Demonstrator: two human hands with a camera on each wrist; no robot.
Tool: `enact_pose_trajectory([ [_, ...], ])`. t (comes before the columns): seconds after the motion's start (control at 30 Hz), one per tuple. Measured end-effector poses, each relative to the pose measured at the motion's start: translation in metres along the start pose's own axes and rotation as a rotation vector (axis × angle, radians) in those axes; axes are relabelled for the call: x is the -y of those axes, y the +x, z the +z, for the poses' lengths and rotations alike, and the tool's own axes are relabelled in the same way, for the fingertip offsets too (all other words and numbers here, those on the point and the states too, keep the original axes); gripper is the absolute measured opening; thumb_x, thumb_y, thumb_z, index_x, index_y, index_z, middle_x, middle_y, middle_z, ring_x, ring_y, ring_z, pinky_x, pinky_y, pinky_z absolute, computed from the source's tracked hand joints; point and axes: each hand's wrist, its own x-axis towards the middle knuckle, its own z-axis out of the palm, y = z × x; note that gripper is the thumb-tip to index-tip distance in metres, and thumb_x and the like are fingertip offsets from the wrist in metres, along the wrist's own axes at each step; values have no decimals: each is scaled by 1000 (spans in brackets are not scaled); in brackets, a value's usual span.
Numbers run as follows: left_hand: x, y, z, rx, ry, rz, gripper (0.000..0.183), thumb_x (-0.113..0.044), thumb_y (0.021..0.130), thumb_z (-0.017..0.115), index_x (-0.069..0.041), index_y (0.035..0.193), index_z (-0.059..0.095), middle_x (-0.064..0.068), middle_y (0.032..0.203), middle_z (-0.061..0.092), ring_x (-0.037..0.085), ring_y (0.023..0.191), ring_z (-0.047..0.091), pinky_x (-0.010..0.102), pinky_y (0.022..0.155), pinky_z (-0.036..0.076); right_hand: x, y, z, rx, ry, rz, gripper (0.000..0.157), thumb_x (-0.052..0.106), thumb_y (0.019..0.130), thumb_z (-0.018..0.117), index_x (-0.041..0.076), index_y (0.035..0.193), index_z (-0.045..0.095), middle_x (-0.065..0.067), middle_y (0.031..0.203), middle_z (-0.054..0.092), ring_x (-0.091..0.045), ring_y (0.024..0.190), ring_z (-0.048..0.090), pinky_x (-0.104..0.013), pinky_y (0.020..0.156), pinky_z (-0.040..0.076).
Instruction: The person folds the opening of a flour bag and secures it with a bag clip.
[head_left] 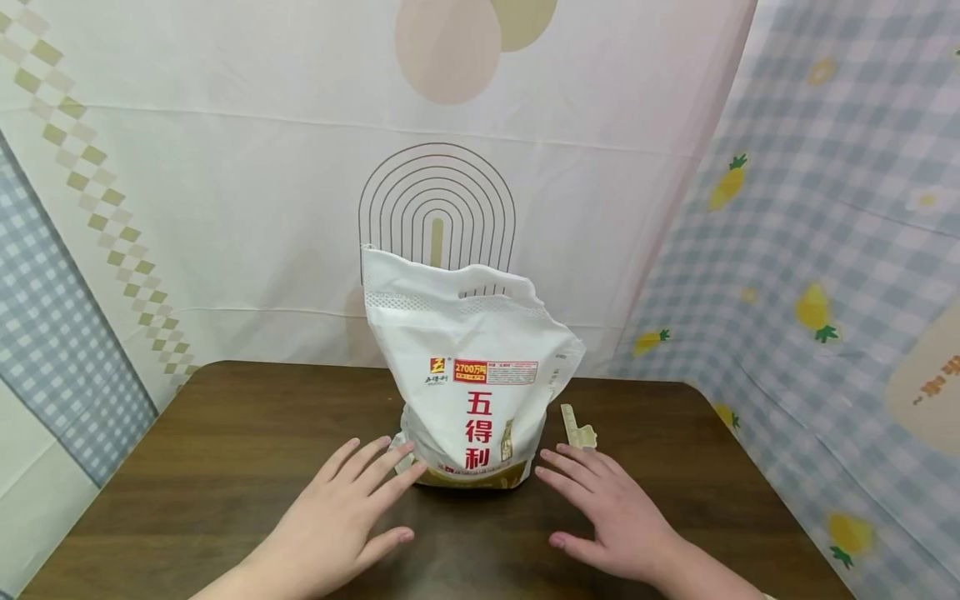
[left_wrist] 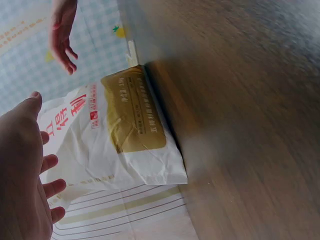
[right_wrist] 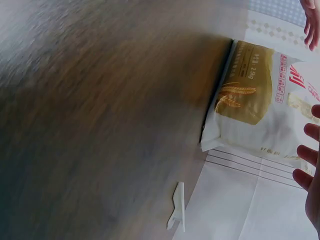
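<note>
A white flour bag (head_left: 465, 333) with red characters and a gold-brown bottom panel stands upright on the brown table. Its top edge leans a little and has a handle slot. Both hands hover in front of the bag, one at each side. The left hand (head_left: 341, 508) has its fingers spread, the tips overlapping the bag's lower left corner in the head view. Opposite it, the right hand (head_left: 611, 508) is held with straight fingers toward the bag's lower right side. Neither hand holds anything. Wheat ears are printed on the bag's panel (right_wrist: 245, 82) in the right wrist view.
A pale cream plastic piece (head_left: 577, 427), long and narrow with a wider end, lies on the table (head_left: 247, 450) right of the bag, just beyond the right fingertips. Behind the table hangs a patterned cloth (head_left: 262, 192); a checked cloth (head_left: 787, 250) hangs along the right.
</note>
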Motion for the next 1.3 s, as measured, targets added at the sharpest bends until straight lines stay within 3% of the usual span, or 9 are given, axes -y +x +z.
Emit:
enact_pose_trajectory([
  [0.2, -4, 8, -7, -26, -21, -38, 64, -63, 99, 39, -21, 146, 50, 2, 148, 49, 27, 135, 44, 49, 112, 26, 3, 5, 0, -64, 47, 38, 56, 49, 92, 64, 19, 138, 56, 2, 139, 56, -22, 128, 51, -42, 103, 36],
  [0.5, -8, 25, -16, -70, -76, -106, 64, -61, 97, 47, -19, 145, 49, 3, 142, 52, 25, 128, 48, 45, 109, 33, 5, 17, 1, -185, 118, 142, 34, 38, 94, 65, 19, 122, 65, 8, 117, 65, -14, 111, 59, -38, 90, 45],
  [0.8, -8, 44, -25, -94, -124, -207, 64, -59, 95, 53, -19, 145, 50, 0, 138, 54, 22, 126, 50, 47, 103, 41, -1, 27, 5, -248, 114, 233, 24, 25, 89, 70, 16, 112, 68, 9, 107, 68, -13, 102, 63, -40, 86, 49],
  [1.0, -9, 58, -30, -108, -160, -270, 63, -54, 93, 59, -18, 144, 50, -1, 138, 54, 23, 127, 50, 48, 104, 41, -6, 29, 8, -295, 90, 300, 18, 22, 89, 69, 14, 105, 71, 5, 99, 70, -14, 93, 64, -39, 83, 51],
  [1.17, -8, 71, -39, -124, -175, -293, 63, -55, 95, 56, -16, 144, 49, 1, 139, 53, 25, 128, 48, 49, 104, 41, -10, 31, 9, -312, 48, 356, 16, 21, 89, 68, 14, 103, 71, 6, 90, 68, -9, 79, 56, -34, 72, 49],
  [1.3, -7, 81, -46, -145, -186, -310, 62, -56, 96, 52, -16, 145, 49, 1, 138, 54, 24, 127, 48, 49, 103, 41, -12, 34, 9, -309, 51, 407, 14, 20, 91, 68, 14, 103, 72, 6, 91, 69, -8, 79, 56, -33, 69, 49],
])
